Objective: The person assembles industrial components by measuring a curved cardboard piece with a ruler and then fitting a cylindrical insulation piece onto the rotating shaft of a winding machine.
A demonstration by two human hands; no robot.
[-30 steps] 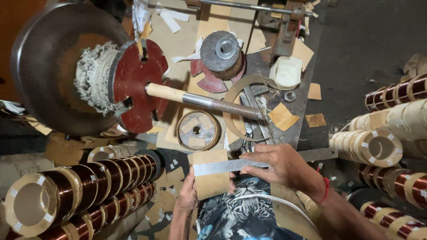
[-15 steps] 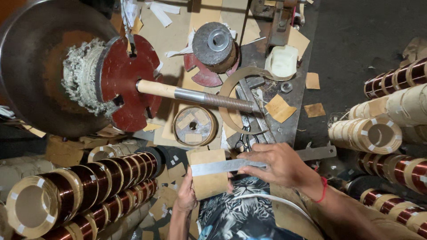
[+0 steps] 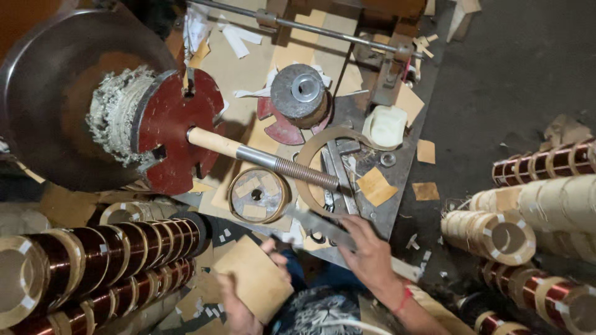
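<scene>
The right hand (image 3: 371, 254) lies closed over a flat, dull grey metal strip (image 3: 323, 227), fingers pressing it down; the strip runs long and thin, slanting up to the left from under the palm. The left hand (image 3: 239, 307) grips a stiff square of tan pressboard (image 3: 253, 276) by its lower edge, thumb on the smooth, matte face, holding it just left of the strip and apart from it.

Just above the strip sits a shallow round tin-coloured ring (image 3: 257, 196) with paper scraps inside. Above the strip and slightly right, a threaded steel shaft (image 3: 292, 167) with a pale wooden sleeve runs up-left into a slotted, rust-red disc (image 3: 177, 133), backed by a frayed whitish wad and a big dark metal wheel (image 3: 56, 80). A flat brown cardboard ring (image 3: 310, 158) loops around the shaft's threaded end.

Left of the strip lies a row of glossy copper-wire coils (image 3: 105, 263) with pale paper collars. Well right of it, more coils (image 3: 496, 232), paper-wrapped and cream coloured, are stacked on the dark floor.
</scene>
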